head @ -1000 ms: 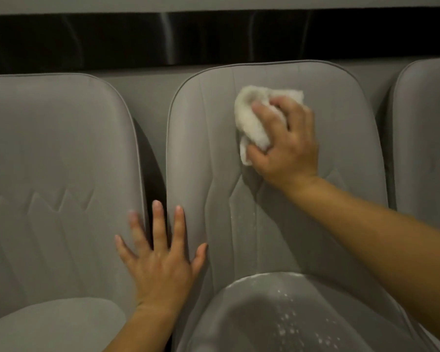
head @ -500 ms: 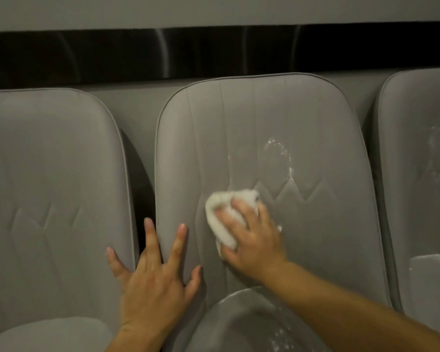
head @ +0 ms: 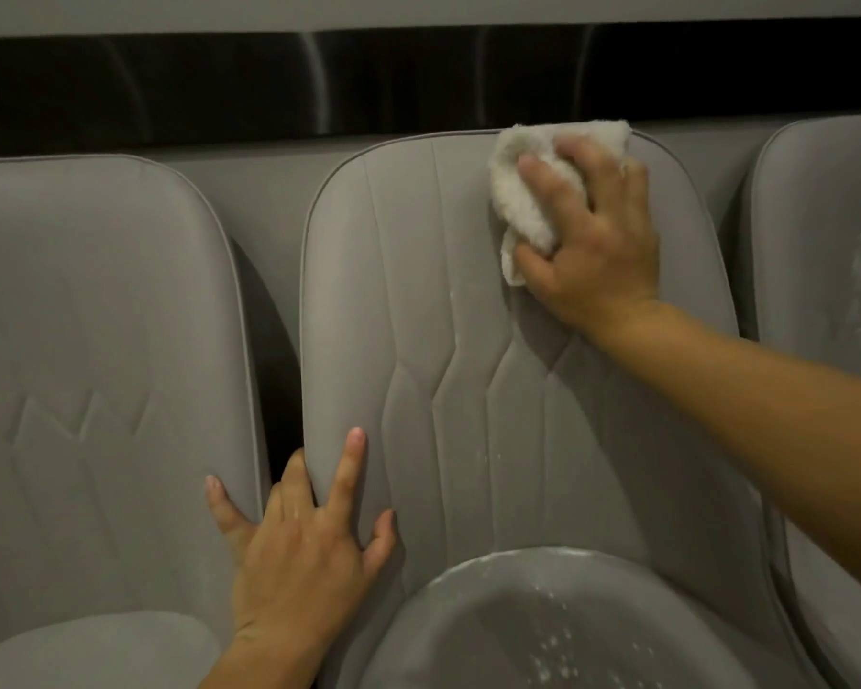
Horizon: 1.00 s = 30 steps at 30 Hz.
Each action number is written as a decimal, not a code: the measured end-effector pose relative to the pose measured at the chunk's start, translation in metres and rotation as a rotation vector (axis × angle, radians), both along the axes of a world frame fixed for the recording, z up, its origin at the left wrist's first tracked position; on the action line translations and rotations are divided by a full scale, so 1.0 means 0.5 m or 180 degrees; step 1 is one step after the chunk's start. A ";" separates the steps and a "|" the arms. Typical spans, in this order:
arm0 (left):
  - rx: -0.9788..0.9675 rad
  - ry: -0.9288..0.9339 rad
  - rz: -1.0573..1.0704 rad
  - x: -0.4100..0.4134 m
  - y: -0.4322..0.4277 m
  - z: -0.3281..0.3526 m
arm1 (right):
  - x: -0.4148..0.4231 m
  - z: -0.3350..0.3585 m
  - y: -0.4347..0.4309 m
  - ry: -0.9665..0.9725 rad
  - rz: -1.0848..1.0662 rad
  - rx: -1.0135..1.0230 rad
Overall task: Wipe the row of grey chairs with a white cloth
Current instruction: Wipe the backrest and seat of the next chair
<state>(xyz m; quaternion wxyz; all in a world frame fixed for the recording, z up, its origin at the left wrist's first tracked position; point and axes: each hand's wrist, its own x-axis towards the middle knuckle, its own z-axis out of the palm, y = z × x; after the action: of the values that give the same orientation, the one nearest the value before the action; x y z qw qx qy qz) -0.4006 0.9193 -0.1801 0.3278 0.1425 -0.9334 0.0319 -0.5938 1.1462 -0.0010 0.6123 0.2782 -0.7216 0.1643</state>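
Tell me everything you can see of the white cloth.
The white cloth looks like a fluffy, terry-like rag, bunched into a wad rather than spread flat. It lies against the upper right of the middle grey chair, on its backrest, with its top edge reaching the rim. The right hand presses it to the upholstery, fingers curled over it, hiding much of it. A small corner pokes out beside the thumb.
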 end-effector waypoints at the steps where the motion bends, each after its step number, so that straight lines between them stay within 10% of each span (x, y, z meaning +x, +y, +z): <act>1: 0.0015 -0.0009 -0.0002 0.000 0.000 0.000 | -0.013 0.008 -0.003 -0.0167 -0.0114 -0.0005; 6: 0.0069 -0.0059 0.0046 0.004 0.004 0.005 | 0.016 -0.114 -0.045 -0.0525 0.0058 -0.0078; 13: -0.0158 -0.0090 -0.0029 0.013 0.006 0.005 | 0.084 -0.369 0.021 -0.0603 0.0370 0.1725; 20: -0.0161 -0.0030 0.0036 0.009 0.006 0.002 | 0.050 -0.160 0.056 0.0460 0.0434 0.0627; 25: -0.0237 0.0148 -0.0037 0.006 0.007 -0.001 | -0.020 -0.010 0.030 -0.0253 -0.0199 -0.0119; 30: -0.0210 0.0218 -0.0041 0.009 0.009 0.002 | 0.005 -0.139 -0.008 -0.0403 -0.0150 -0.0055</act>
<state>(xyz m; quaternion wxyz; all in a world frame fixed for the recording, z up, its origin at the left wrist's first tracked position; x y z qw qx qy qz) -0.3963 0.9239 -0.1792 0.3643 0.1267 -0.9209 0.0556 -0.5913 1.1421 -0.0705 0.5714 0.2449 -0.7639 0.1733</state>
